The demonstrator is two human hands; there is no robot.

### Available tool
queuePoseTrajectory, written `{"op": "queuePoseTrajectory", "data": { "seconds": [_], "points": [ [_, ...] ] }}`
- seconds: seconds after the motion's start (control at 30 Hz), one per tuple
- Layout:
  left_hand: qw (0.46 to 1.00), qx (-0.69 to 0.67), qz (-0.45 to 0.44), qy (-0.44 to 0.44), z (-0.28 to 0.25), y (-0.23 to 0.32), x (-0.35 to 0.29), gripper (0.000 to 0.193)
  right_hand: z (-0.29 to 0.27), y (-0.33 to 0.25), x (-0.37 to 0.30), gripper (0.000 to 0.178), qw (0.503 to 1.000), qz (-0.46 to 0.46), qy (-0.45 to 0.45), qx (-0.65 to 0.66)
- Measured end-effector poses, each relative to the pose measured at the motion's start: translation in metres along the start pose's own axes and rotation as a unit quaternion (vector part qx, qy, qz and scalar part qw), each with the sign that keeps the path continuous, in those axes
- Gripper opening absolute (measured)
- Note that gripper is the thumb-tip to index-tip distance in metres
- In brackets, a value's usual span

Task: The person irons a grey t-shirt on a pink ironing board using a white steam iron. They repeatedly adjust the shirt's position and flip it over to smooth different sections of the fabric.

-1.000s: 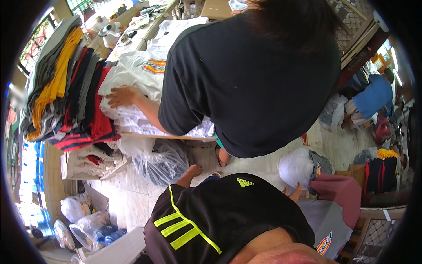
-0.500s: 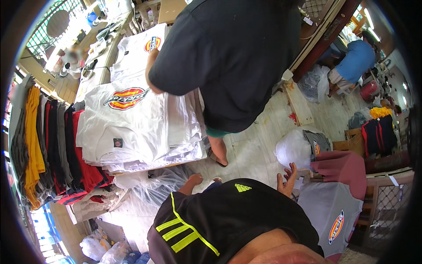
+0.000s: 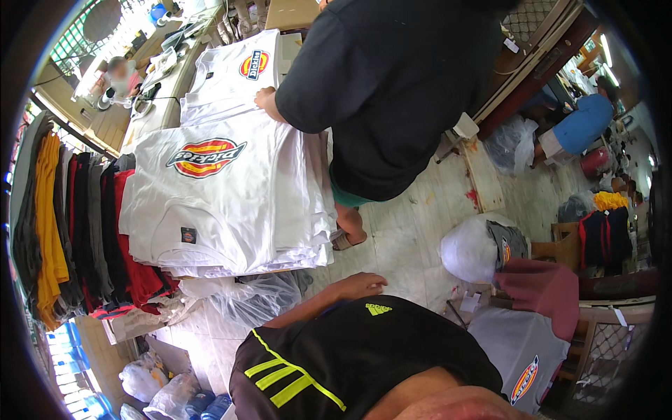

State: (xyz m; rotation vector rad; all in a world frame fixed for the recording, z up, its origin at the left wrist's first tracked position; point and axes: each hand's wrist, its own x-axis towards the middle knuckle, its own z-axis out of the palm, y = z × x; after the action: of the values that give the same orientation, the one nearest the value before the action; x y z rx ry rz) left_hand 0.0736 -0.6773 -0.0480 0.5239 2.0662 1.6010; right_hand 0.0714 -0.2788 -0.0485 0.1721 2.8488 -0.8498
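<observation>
- Your left hand (image 3: 362, 284): fingers extended, slightly bent and close together, closed on nothing that shows. It sits just off the near right corner of the pile, apart from it in the view.
- Your right hand: out of view; the state of its fingers cannot be told.
- Pile (image 3: 231, 217): white shirts laid flat in a layered stack, the top one bearing a red and yellow emblem; its edges are uneven. It stands ahead and to the left of your left hand.
- Bag (image 3: 259, 297): clear plastic, below the near edge of the pile.
- Co-worker (image 3: 392, 91): in black, standing at the right of the pile, one hand (image 3: 268, 101) at its far edge.
- Second stack (image 3: 224, 73): white shirts, beyond the pile.
- Garments (image 3: 84, 231): folded grey, yellow, black and red, directly left of the pile.
- Sack (image 3: 467, 248): white and rounded, well right of the pile.
- Grey shirt (image 3: 514, 343): spread beside a maroon cloth (image 3: 542, 287), both farther right of the pile than the sack.
</observation>
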Motion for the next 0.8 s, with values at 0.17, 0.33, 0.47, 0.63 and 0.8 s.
{"op": "queuePoseTrajectory", "data": {
  "seconds": [0.17,0.33,0.47,0.63,0.8],
  "points": [
    [0.977,0.006,0.133,0.168,-0.086,0.161,-0.031,0.024,0.003,0.003,0.005,0.064,1.0,0.017,-0.013,-0.012],
    [0.818,0.178,0.073,0.542,-0.161,0.209,-0.102,0.018,0.007,0.004,0.011,0.061,1.0,0.022,-0.015,-0.01],
    [0.618,0.412,-0.148,0.653,-0.193,0.153,-0.136,0.039,0.013,0.005,0.019,0.059,0.999,0.021,-0.023,-0.01],
    [0.686,0.407,-0.32,0.511,-0.186,0.13,-0.127,0.067,0.008,0.019,0.012,0.057,0.998,0.044,-0.024,-0.026],
    [0.668,0.458,-0.271,0.52,-0.149,0.145,-0.114,0.074,0.022,0.025,0.018,0.054,0.997,0.054,-0.047,-0.019]
  ]
}}
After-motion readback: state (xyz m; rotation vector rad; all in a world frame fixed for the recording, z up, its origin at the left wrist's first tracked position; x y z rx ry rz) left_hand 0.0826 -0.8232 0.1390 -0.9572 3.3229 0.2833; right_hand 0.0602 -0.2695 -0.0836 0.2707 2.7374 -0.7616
